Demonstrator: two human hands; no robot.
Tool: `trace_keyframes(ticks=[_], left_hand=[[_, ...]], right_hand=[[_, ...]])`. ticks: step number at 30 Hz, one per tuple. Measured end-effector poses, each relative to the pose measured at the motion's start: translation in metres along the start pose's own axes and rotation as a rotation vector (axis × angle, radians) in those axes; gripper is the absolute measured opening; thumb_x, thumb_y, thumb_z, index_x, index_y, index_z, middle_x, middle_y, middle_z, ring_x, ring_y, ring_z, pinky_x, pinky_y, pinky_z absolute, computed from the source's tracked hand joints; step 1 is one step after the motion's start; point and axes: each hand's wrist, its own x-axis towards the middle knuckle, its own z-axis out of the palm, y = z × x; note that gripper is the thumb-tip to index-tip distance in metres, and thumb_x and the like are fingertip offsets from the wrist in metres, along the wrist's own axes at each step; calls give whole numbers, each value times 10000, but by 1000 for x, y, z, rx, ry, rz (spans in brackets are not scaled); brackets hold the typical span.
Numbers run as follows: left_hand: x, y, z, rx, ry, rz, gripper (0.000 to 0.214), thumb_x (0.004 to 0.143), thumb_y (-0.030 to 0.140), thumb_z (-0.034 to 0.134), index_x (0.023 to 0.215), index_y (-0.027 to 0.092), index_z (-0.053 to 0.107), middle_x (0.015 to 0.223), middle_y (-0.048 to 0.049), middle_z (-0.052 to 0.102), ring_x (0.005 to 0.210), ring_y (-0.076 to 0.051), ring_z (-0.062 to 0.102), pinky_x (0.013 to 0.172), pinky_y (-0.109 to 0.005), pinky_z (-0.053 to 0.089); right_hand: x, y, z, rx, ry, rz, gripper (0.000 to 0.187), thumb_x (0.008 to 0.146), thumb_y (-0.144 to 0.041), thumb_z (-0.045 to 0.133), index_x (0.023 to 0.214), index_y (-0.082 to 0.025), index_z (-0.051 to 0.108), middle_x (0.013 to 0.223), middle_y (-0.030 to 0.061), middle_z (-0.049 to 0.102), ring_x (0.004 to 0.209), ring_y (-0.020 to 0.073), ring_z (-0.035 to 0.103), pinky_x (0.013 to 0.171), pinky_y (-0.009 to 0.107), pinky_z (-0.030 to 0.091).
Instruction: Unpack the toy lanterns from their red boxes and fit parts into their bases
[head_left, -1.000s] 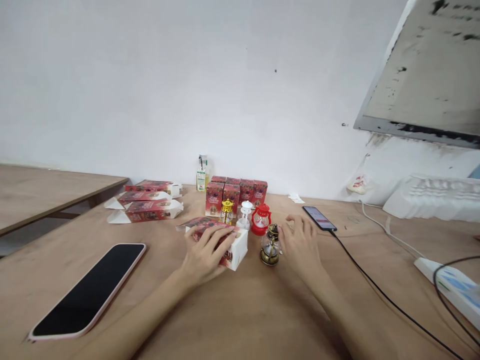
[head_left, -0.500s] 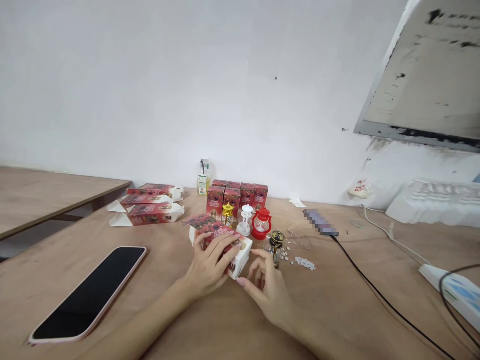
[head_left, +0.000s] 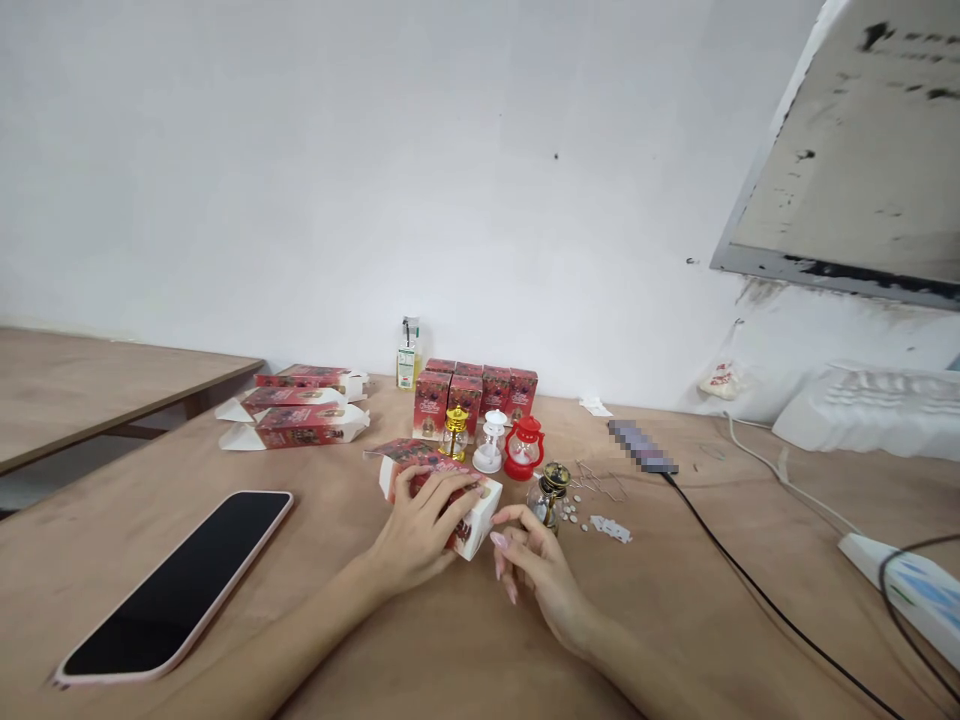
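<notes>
My left hand (head_left: 420, 525) is wrapped over a red printed cardboard box (head_left: 481, 518) that lies on its side on the table. The box's white end faces right and looks closed, while a flap sticks out at its far left end. Beside that white end is my right hand (head_left: 536, 565), fingers curved and apart, with nothing seen in them. Just behind my right hand stands a black-and-gold mini lantern (head_left: 553, 488). Gold (head_left: 454, 437), white (head_left: 490, 443) and red (head_left: 524, 450) mini lanterns stand behind the box.
Several upright red boxes (head_left: 433, 405) stand by the wall near a bottle (head_left: 406, 360). Unfolded boxes (head_left: 304, 428) lie at left, behind a phone (head_left: 180, 590). Right of the lanterns are button cells (head_left: 570, 508), wire pieces (head_left: 600, 480), white tabs (head_left: 611, 528) and a black cable (head_left: 750, 558).
My right hand has drawn back slightly from the box's lower corner, and its fingers have shifted. The white end flap now lies flat against the box. My left hand keeps its hold.
</notes>
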Motion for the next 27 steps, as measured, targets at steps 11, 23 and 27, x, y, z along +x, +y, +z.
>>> trace_keyframes(ticks=[11,23,27], left_hand=[[-2,0,2,-26,-8,-67,485,700,137,490,1180,207,492,1151,-106,610,1024,-243,543,912,-407,219],[3,3,-3,-51,-10,-19,504,704,123,488,1201,196,442,1165,-127,592,1069,-244,521,922,-427,221],[4,5,-3,-66,-5,-34,518,687,101,470,1196,187,437,1171,-128,589,1069,-238,525,921,-421,221]], right_hand=[[2,3,-2,31,106,34,413,698,-520,646,889,-195,480,513,-67,537,338,58,403,344,171,289],[9,0,-10,79,54,67,422,737,-615,535,749,-196,489,371,-91,441,309,62,339,357,173,299],[9,-3,-11,74,24,52,483,731,-666,499,637,-192,509,302,-99,348,276,55,275,357,181,277]])
